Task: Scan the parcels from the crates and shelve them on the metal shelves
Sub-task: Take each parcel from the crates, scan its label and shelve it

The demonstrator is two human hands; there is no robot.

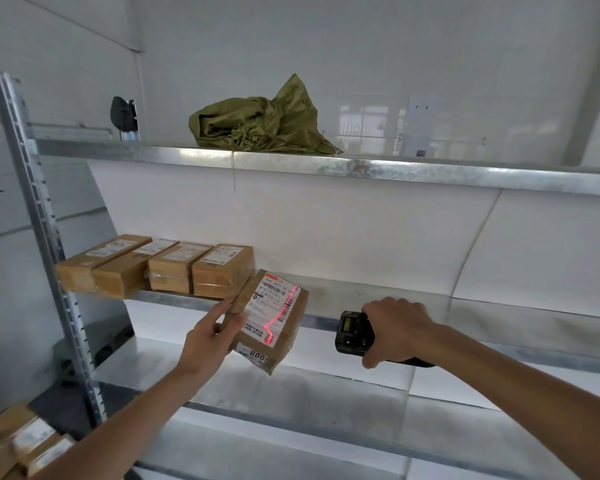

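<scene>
My left hand (pixel 210 336) holds a small brown cardboard parcel (pixel 269 322) by its left side, tilted, in front of the middle metal shelf (pixel 378 308). A red laser line runs across the white label on the parcel. My right hand (pixel 397 329) grips a black handheld scanner (pixel 352 332), pointed left at the parcel from a short distance. Several brown parcels (pixel 160 266) stand in a row at the left end of the middle shelf, just behind the held one.
A crumpled olive-green sack (pixel 267 121) lies on the top shelf (pixel 326 166), and a dark object (pixel 122 114) stands at its left. The slotted upright post (pixel 42 230) bounds the shelves on the left. More labelled parcels (pixel 18 445) lie at bottom left. A lower shelf (pixel 291 393) runs beneath.
</scene>
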